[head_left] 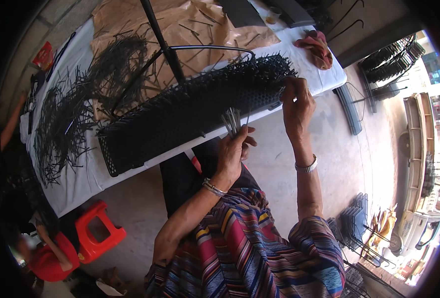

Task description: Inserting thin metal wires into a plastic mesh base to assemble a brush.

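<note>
A long black perforated rack (180, 116) stands at the table's near edge, with many thin dark sticks bristling along its far side. My left hand (232, 154) is closed round a bundle of thin greyish sticks (231, 120), their ends fanning up in front of the rack. At the rack's right end, my right hand (298, 102) has its thumb and fingertips pinched together. What those fingertips hold, if anything, is too small to make out. A heap of loose dark sticks (68, 116) spreads over the left of the table.
Brown paper (180, 25) with scattered sticks lies on the white-covered table (81, 191). A black metal stand (161, 42) rises behind the rack. A reddish cloth (317, 48) rests at the right corner. Below left are a red stool (98, 233) and another person in red (56, 258).
</note>
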{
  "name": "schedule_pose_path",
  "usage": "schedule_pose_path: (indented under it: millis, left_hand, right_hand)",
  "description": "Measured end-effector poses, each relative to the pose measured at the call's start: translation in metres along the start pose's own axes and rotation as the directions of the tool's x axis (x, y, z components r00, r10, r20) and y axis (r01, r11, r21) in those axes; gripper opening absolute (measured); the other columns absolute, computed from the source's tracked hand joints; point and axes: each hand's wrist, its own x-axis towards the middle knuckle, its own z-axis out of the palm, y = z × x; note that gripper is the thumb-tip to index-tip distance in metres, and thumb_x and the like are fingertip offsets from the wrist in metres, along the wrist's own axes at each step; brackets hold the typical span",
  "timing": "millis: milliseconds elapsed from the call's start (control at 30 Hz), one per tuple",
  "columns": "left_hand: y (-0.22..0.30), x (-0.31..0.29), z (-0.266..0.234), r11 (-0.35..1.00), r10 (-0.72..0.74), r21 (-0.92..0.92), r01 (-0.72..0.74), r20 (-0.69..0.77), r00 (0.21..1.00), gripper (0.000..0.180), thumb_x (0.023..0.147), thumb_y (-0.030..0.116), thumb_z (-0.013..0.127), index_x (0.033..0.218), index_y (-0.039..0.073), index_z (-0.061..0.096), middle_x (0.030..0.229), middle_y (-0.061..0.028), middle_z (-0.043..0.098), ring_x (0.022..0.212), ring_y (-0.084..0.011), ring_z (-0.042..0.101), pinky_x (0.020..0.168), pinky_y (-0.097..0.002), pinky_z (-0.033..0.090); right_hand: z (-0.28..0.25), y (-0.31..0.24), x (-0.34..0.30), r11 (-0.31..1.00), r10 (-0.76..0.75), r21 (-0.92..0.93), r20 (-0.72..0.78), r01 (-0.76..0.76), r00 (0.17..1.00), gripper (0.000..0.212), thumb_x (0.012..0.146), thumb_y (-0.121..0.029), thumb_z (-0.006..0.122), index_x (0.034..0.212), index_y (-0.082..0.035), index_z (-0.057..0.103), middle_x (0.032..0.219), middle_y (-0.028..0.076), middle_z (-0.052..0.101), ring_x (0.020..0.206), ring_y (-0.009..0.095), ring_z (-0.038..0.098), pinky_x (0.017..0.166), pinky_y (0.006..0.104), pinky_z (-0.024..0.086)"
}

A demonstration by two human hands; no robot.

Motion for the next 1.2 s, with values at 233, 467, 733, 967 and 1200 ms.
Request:
schedule_pose_path:
  millis: [233,467,733,967,1200]
  left_hand:
    - [0.004,-0.003,-0.003,0.994,-0.048,-0.093,0.05,0.027,0.998,0.032,0.09,0.035,0.064,0.097,0.004,0.065,0.058,0.0072,0.04,0.045,-0.0009,0.027,0.041,-0.018,0.02]
    - [0.001,-0.009,-0.002,0.998,-0.022,-0.066,0.025,0.045,0.999,0.028,0.094,0.033,0.06,0.098,0.005,0.061,0.06,0.0083,0.034,0.048,-0.0005,0.025,0.041,-0.0173,0.019]
    - [0.008,-0.014,0.006,0.999,-0.028,-0.038,0.03,0.044,0.999,0.03,0.092,0.034,0.062,0.1,0.005,0.065,0.06,0.0075,0.041,0.047,-0.0001,0.029,0.041,-0.0168,0.019]
    - [0.007,-0.012,0.009,1.0,-0.001,-0.006,0.001,0.1,0.995,0.032,0.091,0.037,0.063,0.102,0.007,0.066,0.067,0.0014,0.057,0.045,-0.0006,0.031,0.04,-0.0172,0.02]
    - [-0.003,0.002,-0.008,0.997,-0.055,-0.047,0.055,0.008,0.998,0.033,0.094,0.038,0.057,0.099,0.005,0.061,0.066,0.0009,0.056,0.046,-0.0026,0.035,0.041,-0.0186,0.023]
  right_hand:
    - [-0.009,-0.005,0.004,0.997,-0.007,0.074,0.129,-0.002,0.992,0.01,0.089,-0.001,0.057,0.097,-0.003,0.062,0.074,0.009,0.063,0.059,0.014,0.059,0.058,0.0262,0.047]
    - [-0.004,-0.006,-0.003,0.979,-0.133,-0.136,0.118,0.149,0.984,0.009,0.086,-0.006,0.06,0.095,-0.005,0.063,0.082,0.01,0.061,0.07,0.023,0.062,0.061,0.0339,0.047]
    - [-0.002,-0.016,0.002,0.893,-0.241,-0.366,0.106,0.263,0.965,0.014,0.087,-0.011,0.061,0.099,-0.008,0.066,0.085,0.01,0.06,0.072,0.024,0.06,0.061,0.0348,0.045]
    - [-0.026,-0.032,-0.021,0.851,0.246,0.241,0.603,-0.467,0.759,0.009,0.088,-0.005,0.055,0.089,0.002,0.06,0.073,0.007,0.066,0.059,0.012,0.06,0.055,0.0259,0.048]
    - [-0.021,-0.018,-0.007,0.969,0.131,0.197,0.1,-0.149,0.986,0.004,0.089,-0.003,0.057,0.093,-0.002,0.058,0.074,0.01,0.063,0.06,0.016,0.06,0.057,0.0287,0.048]
